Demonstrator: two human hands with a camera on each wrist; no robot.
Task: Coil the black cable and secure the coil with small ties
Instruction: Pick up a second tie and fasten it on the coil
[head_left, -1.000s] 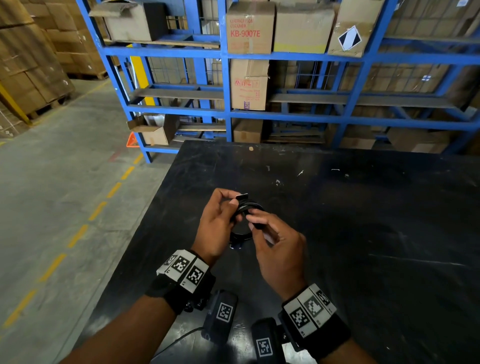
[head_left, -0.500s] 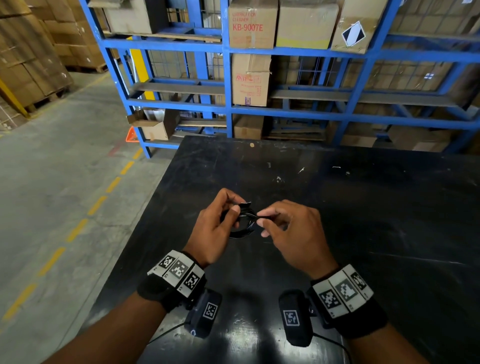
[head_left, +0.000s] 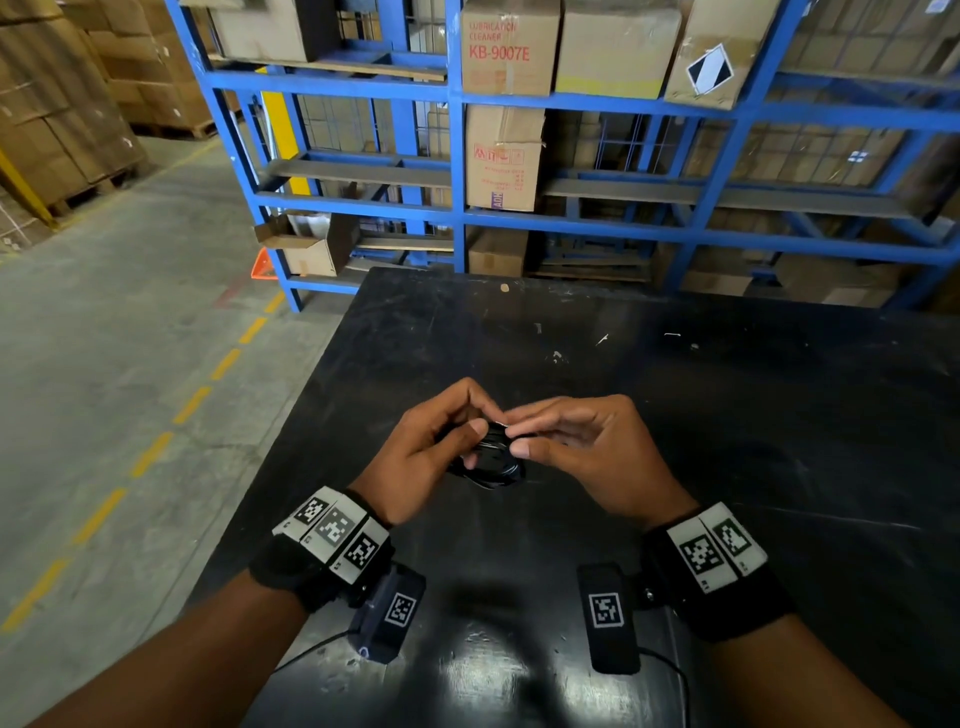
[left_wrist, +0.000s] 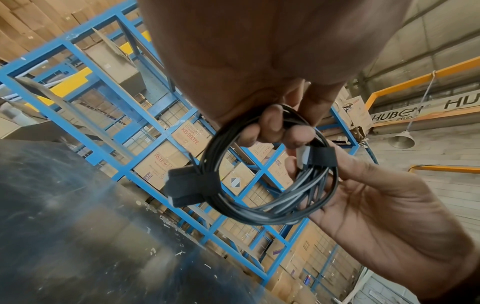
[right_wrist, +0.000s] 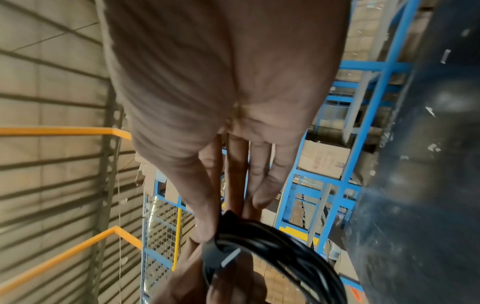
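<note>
Head view: both hands up over a black table (head_left: 727, 441), meeting at a small coil (head_left: 491, 470) of black cable. Left hand (head_left: 421, 462) curled round the coil's left side, thumb on top. Right hand (head_left: 597, 457) pinching at the coil's top with thumb and forefinger, other fingers loosely bent. Coil held clear above the tabletop, between the two hands. Marker bands on both wrists. Blue rack (head_left: 457, 130) with cartons behind the table; grey floor with a dashed yellow line to the left.

Left wrist view: coil (left_wrist: 270, 211) seen as a round loop of several turns. Left hand (left_wrist: 259, 61) gripping the loop's top, fingertips (left_wrist: 272, 123) hooked through it. One tie (left_wrist: 191, 186) wrapped round the loop's left side, its end sticking out. Second tie (left_wrist: 320, 156) at the upper right, wrapped over the strands. Right hand (left_wrist: 384, 216) below and beside, a fingertip against that second tie. Table (left_wrist: 64, 226) at lower left.

Right wrist view: blurred. Right hand (right_wrist: 221, 102) reaching down, thumb and forefinger pinching a tie (right_wrist: 217, 255) on the coil (right_wrist: 285, 253). Whether that tie is fully closed cannot be told. Table (right_wrist: 428, 144) along the right edge.
</note>
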